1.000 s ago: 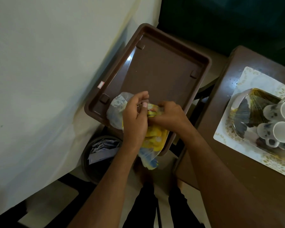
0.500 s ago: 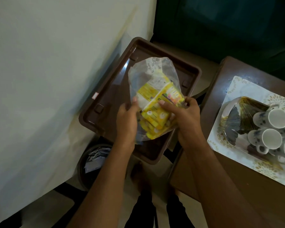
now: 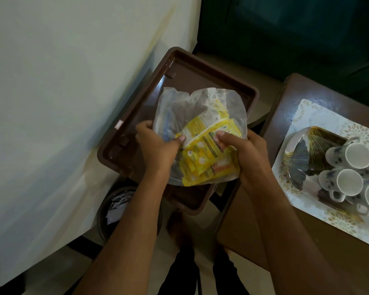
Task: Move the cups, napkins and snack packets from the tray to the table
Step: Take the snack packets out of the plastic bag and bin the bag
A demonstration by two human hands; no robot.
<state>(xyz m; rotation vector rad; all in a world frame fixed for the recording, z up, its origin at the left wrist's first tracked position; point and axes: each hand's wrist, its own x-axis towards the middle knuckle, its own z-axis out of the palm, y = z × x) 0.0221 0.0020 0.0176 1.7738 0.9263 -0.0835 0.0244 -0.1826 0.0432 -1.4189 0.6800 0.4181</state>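
Fingers of left hand and right hand curl round clear bag of yellow snack packets, both gripping. Bag held above brown tray. White cups stand on table.

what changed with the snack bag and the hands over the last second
Both hands, left hand and right hand, raised the clear bag of yellow snack packets from the brown tray's near edge to upright above it. Both hands grip it throughout. The cups stayed on the table.
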